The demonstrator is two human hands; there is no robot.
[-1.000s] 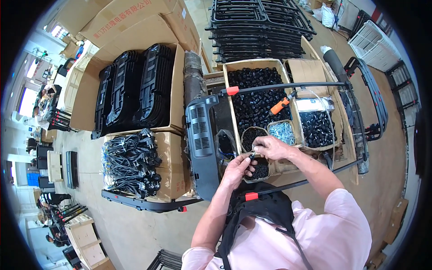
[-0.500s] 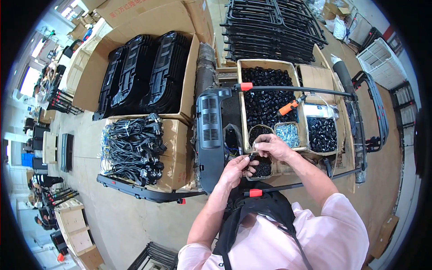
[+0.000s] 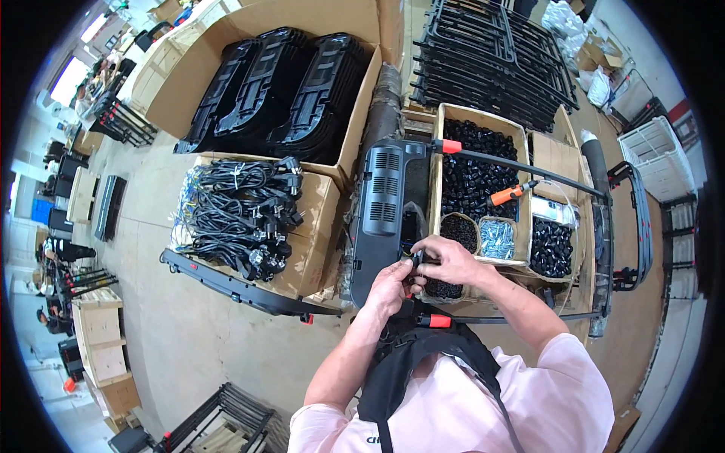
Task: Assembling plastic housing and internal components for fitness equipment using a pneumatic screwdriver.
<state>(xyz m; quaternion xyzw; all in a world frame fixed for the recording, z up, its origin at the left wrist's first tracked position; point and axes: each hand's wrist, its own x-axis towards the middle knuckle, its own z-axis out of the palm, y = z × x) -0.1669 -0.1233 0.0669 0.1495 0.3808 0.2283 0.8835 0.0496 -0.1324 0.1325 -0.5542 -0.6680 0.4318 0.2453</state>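
My left hand (image 3: 391, 287) and my right hand (image 3: 448, 262) meet fingertip to fingertip near the lower right edge of a black vented plastic housing (image 3: 384, 198). Both are closed in a pinch around a small dark piece (image 3: 418, 258), too covered by fingers to name. Just beneath my right hand is a small bin of black screws (image 3: 444, 290). Beyond it stand another bin of small dark fasteners (image 3: 458, 230) and one of silvery screws (image 3: 497, 238). The housing belongs to a black tube frame (image 3: 521, 167) with red end pieces (image 3: 448, 146).
An orange power screwdriver (image 3: 507, 195) lies over a wooden box of black plastic caps (image 3: 477, 151). Bundled black power cords (image 3: 240, 219) top a carton at left, with black moulded covers (image 3: 321, 94) in a large box behind. Black frames (image 3: 491, 68) are stacked at the back.
The view has swung, so the boxes and frame sit further right in the picture. My hands stay together and have come closer to the housing, the right one slightly lower.
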